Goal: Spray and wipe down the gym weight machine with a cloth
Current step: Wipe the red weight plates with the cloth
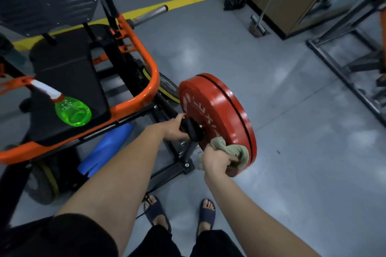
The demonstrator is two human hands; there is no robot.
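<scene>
Now gripping the black collar (pixel 191 130) at the red plate (pixel 221 110) hub with left hand (pixel 174 129); clutching bunched cloth (pixel 231 149) against plate's six o'clock rim with right hand (pixel 216 160).

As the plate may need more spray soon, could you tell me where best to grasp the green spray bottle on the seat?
Probably the narrow neck under the white trigger head, from above: the spray bottle lies on the black seat, head pointing left, and the neck is slimmer than the green body.
</scene>
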